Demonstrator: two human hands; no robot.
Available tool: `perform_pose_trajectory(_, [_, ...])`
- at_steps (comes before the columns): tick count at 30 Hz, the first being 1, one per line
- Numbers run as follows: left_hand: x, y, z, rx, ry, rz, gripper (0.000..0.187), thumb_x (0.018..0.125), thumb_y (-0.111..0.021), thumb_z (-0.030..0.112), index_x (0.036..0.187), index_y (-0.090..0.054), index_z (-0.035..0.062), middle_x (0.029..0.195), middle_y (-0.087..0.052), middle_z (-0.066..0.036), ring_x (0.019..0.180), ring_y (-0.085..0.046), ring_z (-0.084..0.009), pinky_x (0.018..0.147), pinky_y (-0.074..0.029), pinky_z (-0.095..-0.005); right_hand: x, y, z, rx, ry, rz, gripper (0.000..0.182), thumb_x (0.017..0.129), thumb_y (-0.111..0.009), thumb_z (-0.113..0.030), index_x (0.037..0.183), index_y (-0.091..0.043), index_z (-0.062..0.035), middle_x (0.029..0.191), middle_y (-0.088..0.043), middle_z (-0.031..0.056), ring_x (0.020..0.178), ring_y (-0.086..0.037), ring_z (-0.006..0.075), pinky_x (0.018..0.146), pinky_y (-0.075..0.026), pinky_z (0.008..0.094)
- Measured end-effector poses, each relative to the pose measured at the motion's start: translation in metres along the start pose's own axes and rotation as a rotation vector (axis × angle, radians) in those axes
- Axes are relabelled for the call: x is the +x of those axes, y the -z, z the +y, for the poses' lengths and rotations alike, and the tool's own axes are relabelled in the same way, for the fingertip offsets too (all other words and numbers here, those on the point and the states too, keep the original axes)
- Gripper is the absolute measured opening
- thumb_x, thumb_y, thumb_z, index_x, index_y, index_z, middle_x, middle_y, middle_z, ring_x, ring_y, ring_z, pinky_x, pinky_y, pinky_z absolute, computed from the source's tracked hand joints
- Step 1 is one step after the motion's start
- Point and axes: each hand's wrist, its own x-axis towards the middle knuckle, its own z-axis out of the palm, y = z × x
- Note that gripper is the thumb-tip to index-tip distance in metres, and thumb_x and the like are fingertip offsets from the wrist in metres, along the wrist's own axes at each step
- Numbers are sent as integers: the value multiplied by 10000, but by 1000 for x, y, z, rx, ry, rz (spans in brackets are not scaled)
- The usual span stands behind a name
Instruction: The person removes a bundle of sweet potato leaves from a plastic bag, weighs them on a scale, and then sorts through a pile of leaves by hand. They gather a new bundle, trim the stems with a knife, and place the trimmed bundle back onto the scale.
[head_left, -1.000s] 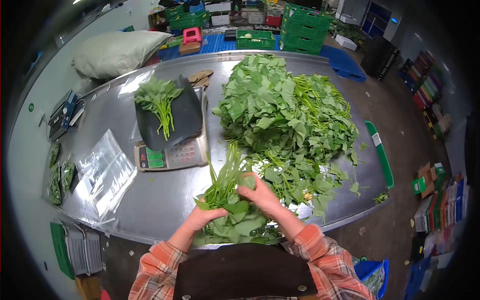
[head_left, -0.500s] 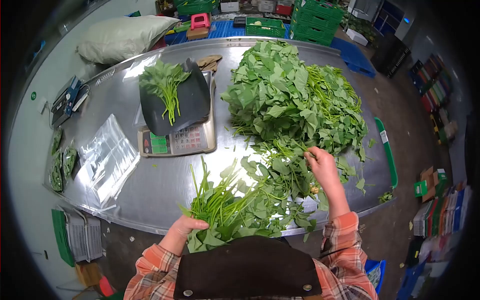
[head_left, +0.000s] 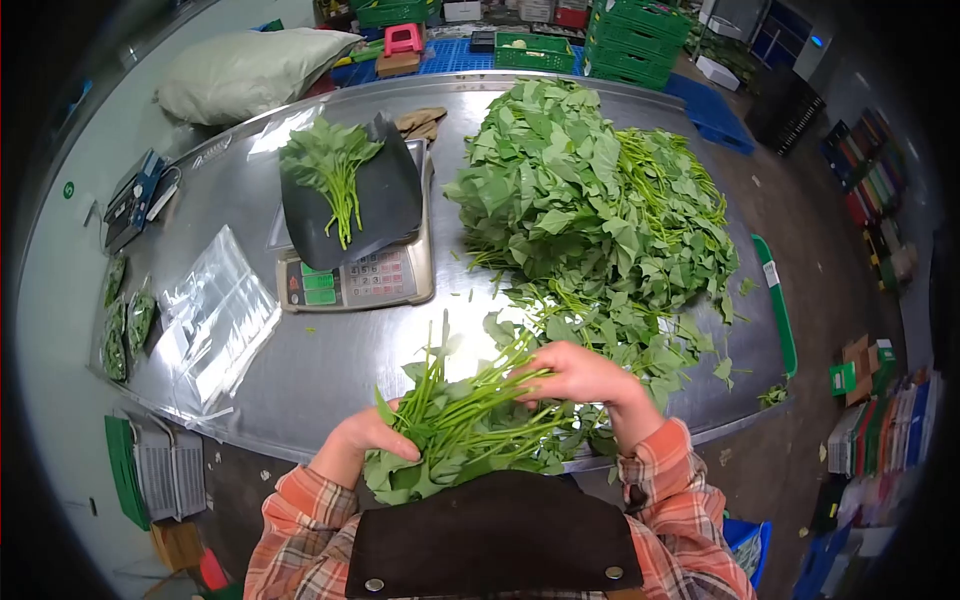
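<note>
Near the table's front edge, my left hand is closed around a bunch of leafy green stems, leaves toward my body and stalks pointing away. At the right side of that bunch my right hand has its fingers closed on stem ends. A large heap of leafy greens covers the back right of the table, with loose sprigs spilling forward beside my right hand. On the digital scale, a dark pan carries another bunch of greens.
Clear plastic bags lie flat at the left of the metal table, near several packed bags of greens. A white sack rests behind the table's back left. Green crates are stacked beyond the far edge.
My right hand has moved left and toward me, from the loose sprigs to the bunch. My left hand keeps its hold, and the stems between the hands lean more to the right.
</note>
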Motion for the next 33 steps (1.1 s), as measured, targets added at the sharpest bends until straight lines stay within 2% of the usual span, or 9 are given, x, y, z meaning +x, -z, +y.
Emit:
perform_pose_trajectory(4, [-5, 8, -6, -6, 32, -85, 828, 621, -797, -1, 1338, -383, -1, 1285, -500, -82, 1166, -461, -170, 993, -363, -342, -31, 20, 2, -65, -118, 288, 156, 839, -618, -122, 914, -660, 8, 726, -646, 51, 642, -592, 109, 617, -470, 250])
perform_pose_trajectory(7, [-3, 12, -3, -126, 73, -160, 826, 619, -794, -8, 1336, -383, -4, 1265, -517, -94, 1144, -481, -175, 978, -379, -347, -44, 48, 36, 421, 160, 619, 233, 831, -614, -117, 1034, -630, -4, 701, -610, 37, 657, -580, 110, 646, -482, 272])
perform_pose_trajectory(10, [5, 6, 7, -108, 102, -230, 831, 611, -791, -22, 1335, -383, -10, 1256, -525, -108, 1130, -495, -179, 967, -392, -344, -38, 20, 6, 233, -34, 265, 336, 840, -623, -138, 1148, -581, -11, 754, -622, 35, 705, -582, 119, 714, -484, 288])
perform_pose_trajectory(15, [20, -26, 41, 44, 169, -283, 872, 619, -800, -3, 1356, -334, -18, 1259, -524, -111, 1121, -503, -171, 963, -399, -334, -11, -27, 21, 73, 186, -162, 341, 857, -603, -118, 1164, -538, 17, 922, -650, 62, 868, -587, 126, 745, -481, 258])
perform_pose_trajectory(20, [16, -21, 51, 209, 170, -396, 857, 656, -795, 21, 1363, -312, -15, 1250, -530, -105, 1105, -511, -159, 948, -410, -314, -41, 17, 7, 360, -33, 411, 335, 842, -628, -152, 1134, -553, -7, 916, -629, 26, 827, -571, 82, 669, -449, 212])
perform_pose_trajectory(23, [19, -14, 51, 222, 191, -380, 836, 666, -791, 25, 1357, -322, -15, 1251, -529, -105, 1108, -508, -159, 946, -411, -307, -48, 18, -21, 181, 42, 286, 373, 818, -664, -197, 1116, -560, 1, 902, -626, 35, 810, -592, 146, 681, -457, 252])
perform_pose_trajectory(26, [31, -25, 60, 271, 223, -399, 828, 678, -791, 61, 1357, -322, -14, 1259, -520, -105, 1123, -494, -160, 952, -404, -308, -26, -2, -35, -555, 252, -19, 446, 807, -666, -268, 1148, -550, -4, 938, -615, 105, 879, -596, 270, 787, -466, 352])
perform_pose_trajectory(32, [32, -24, 61, 308, 198, -390, 850, 696, -791, 119, 1374, -297, -19, 1283, -494, -108, 1158, -458, -164, 980, -371, -320, 3, -37, -47, -320, 64, 73, 311, 794, -688, -166, 1066, -612, -35, 976, -602, 114, 930, -544, 244, 837, -428, 319])
perform_pose_trajectory(33, [29, -23, 59, 271, 163, -361, 855, 692, -793, 113, 1375, -296, -20, 1285, -493, -108, 1159, -457, -165, 983, -367, -321, 5, -40, -36, -299, 232, 243, 200, 828, -654, -143, 980, -632, -14, 886, -603, 82, 843, -564, 210, 782, -441, 319])
